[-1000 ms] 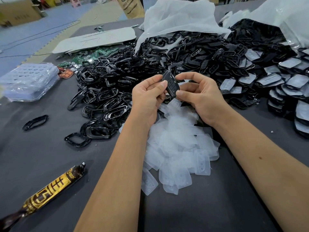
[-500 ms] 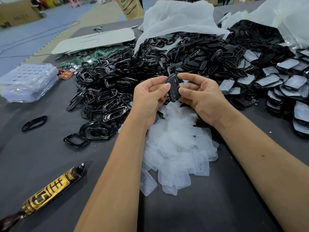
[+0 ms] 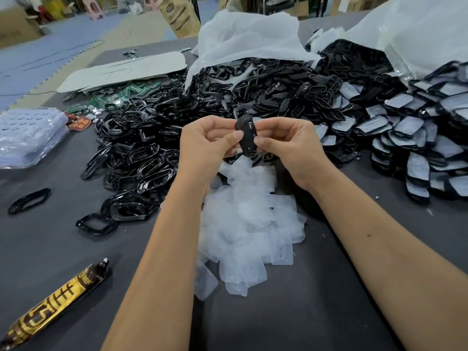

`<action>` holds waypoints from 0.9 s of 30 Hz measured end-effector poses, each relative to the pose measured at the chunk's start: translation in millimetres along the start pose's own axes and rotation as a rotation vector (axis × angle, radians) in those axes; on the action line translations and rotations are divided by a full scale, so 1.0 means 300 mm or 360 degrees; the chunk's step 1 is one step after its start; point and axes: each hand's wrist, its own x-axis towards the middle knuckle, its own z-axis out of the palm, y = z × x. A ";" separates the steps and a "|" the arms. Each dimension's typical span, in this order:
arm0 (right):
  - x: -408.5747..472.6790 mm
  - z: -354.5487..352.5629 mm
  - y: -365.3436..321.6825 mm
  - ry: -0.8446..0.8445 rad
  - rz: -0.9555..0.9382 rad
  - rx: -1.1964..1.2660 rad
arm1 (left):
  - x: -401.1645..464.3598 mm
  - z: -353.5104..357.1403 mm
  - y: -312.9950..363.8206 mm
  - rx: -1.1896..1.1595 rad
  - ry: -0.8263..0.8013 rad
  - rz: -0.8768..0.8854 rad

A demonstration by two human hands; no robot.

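Standing nearly upright between two hands, the black shell (image 3: 248,138) is a narrow, matte plastic piece with rounded ends, held in the air just above the far edge of a heap of clear pads (image 3: 249,224). The left hand (image 3: 205,145) pinches its left edge with thumb and curled fingers, and the right hand (image 3: 293,148) pinches the right edge the same way, so each grip is narrow and closed on the shell. The pads below are soft-looking, translucent, roughly rectangular flaps, some with small holes, and both forearms cross over them. To the left lies a tangle of glossy black frames (image 3: 141,150), open loops with bevelled rims, and one stray frame (image 3: 29,200) lies apart on the dark grey surface (image 3: 278,312). To the right sit stacked black covers (image 3: 405,138) faced with pale grey film. Beyond them crumpled white bags (image 3: 243,39) spill more black parts. Green circuit boards (image 3: 121,95), a wrapped bluish tray (image 3: 27,133) and a gold-and-brown tube (image 3: 50,307) lie at the left.
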 end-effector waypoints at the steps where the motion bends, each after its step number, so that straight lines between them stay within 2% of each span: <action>1: 0.001 -0.016 -0.012 0.0034 -0.0032 -0.0060 | 0.006 0.014 0.011 0.0029 -0.0025 0.0030; 4: 0.003 -0.090 -0.049 0.0184 -0.0144 -0.0374 | 0.047 0.100 0.026 0.0248 -0.0020 0.0100; 7: -0.011 -0.188 -0.084 0.0325 -0.0264 -0.0917 | 0.091 0.230 0.023 0.0570 -0.0013 0.0236; 11: -0.034 -0.333 -0.135 0.0441 -0.0398 -0.1564 | 0.102 0.419 0.031 0.0873 -0.0198 0.0432; 15: -0.055 -0.472 -0.192 0.0552 -0.0250 -0.1946 | 0.085 0.589 0.045 0.1089 -0.0454 0.0574; 17: -0.067 -0.518 -0.210 0.0546 -0.0101 -0.2073 | 0.071 0.645 0.044 0.1239 -0.0552 0.0608; 20: -0.082 -0.544 -0.227 0.0541 0.0017 -0.2116 | 0.042 0.672 0.043 0.1353 -0.0537 0.0611; 24: -0.066 -0.482 -0.238 0.0642 -0.0122 -0.1969 | 0.034 0.615 0.039 0.1306 -0.0398 0.0539; 27: -0.028 -0.383 -0.223 0.0483 -0.0205 -0.1890 | 0.033 0.510 0.043 0.1253 -0.0239 0.0456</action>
